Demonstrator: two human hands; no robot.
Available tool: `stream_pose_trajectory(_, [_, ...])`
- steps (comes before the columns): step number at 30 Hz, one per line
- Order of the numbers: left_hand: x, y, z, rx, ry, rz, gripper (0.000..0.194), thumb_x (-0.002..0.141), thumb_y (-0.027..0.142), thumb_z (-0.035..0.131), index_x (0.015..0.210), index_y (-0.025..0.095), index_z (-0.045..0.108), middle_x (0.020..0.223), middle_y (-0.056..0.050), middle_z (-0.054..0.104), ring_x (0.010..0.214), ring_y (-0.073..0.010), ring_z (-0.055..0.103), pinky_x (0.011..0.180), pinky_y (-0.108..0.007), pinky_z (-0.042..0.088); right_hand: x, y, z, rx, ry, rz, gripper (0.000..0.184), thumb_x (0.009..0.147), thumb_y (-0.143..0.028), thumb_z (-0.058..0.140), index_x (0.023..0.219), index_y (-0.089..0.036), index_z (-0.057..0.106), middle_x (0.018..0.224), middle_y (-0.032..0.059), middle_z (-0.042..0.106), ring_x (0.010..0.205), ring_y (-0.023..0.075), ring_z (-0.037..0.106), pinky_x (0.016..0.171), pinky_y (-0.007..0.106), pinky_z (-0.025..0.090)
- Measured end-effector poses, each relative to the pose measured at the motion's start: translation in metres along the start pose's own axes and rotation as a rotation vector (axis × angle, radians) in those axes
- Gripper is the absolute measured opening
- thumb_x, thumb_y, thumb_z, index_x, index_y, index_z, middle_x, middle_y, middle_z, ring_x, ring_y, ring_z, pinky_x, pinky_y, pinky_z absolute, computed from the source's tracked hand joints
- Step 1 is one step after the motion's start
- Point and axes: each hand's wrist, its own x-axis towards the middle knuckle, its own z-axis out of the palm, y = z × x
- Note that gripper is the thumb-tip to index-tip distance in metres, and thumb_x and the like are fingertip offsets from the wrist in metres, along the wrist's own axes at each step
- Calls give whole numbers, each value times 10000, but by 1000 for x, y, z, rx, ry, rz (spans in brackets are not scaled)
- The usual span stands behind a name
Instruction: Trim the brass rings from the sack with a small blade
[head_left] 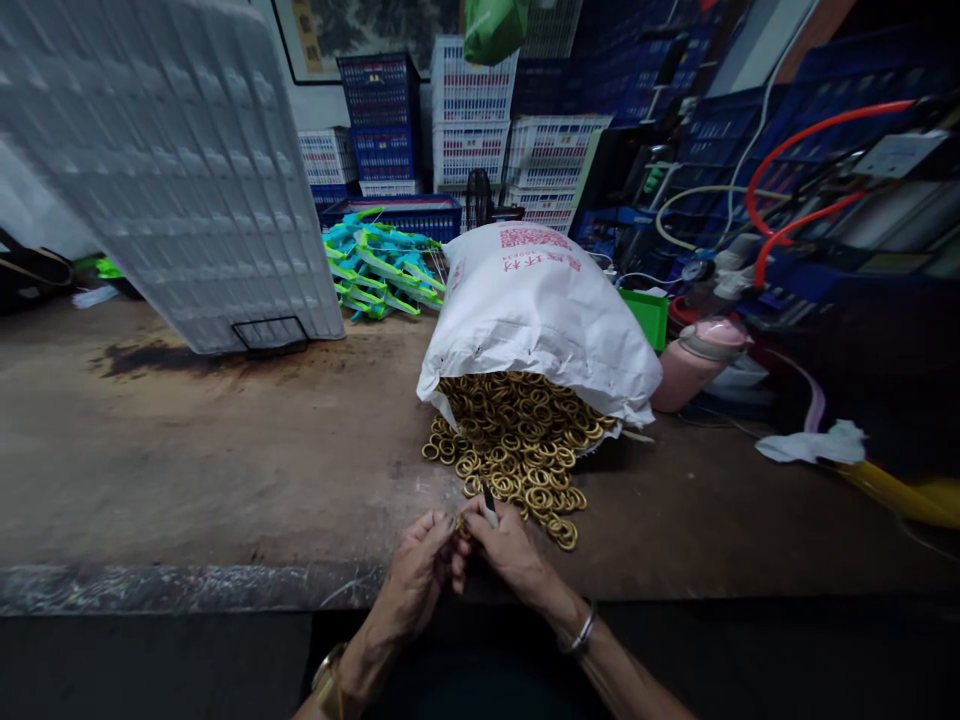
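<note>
I make out red characters (541, 260) on the white sack (536, 305) before me, but cannot read them for certain.

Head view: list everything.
table: one, brown, foreground
sack: one, white, on table
rings: many, golden, spilling from sack
ribbed panel: one, whitish, left
plastic pieces: several, green and blue, left of sack
crates: many, blue and white, back
framed picture: one, greyish, back wall
bag: one, green, top centre
bottle: one, pink, right of sack
hoses: count unclear, orange, right
slim tool: one, dark tip, right hand
wristbands: two, gold and silver, wrists
left hand: one, bare, front centre
right hand: one, bare, beside left
</note>
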Motion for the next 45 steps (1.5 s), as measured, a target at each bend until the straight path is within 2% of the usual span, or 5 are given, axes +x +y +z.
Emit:
stream_pose_trajectory(4, [1,-2,-4,-21,52,-13,252,713,343,642,723,160,470,622,12,580,454,-57,476,398,-164,396,2,0,-6,-233,158,-116,190,749,-343,481,663,-181,533,610,-22,531,606,117,486,609,224,386])
stream_pose_trajectory(17, [-2,1,2,-22,-2,-47,216,729,317,626,776,165,480,573,50,516,414,-47,436,374,-153,368,-3,0,-4,-355,163,-154,165,781,-300,462,722,-187,566,632,-25,544,603,112,486,577,209,374])
stream_pose_trajectory(22, [3,2,0,-257,95,-268,106,731,193,597,734,147,502,536,34,529,376,-43,428,361,-137,312,-2,0,-6,-370,140,-187,196,758,-274,489,895,-177,591,695,-12,581,650,120,521,619,218,409])
stream_pose_trajectory(31, [7,10,6,-431,112,-530,247,832,118,371,608,116,474,427,65,366,294,-7,220,304,-111,187,1,6,-8,-384,123,-190,191,777,-309,470,785,-165,595,690,-1,592,675,129,534,644,231,407])
stream_pose_trajectory(45, [8,-2,-2,-571,77,-538,182,796,114,395,634,116,478,505,49,410,302,-3,211,289,-105,166,1,7,-10,-534,162,-243,253,840,-297,364,680,-182,522,605,-15,537,569,107,478,551,204,360])
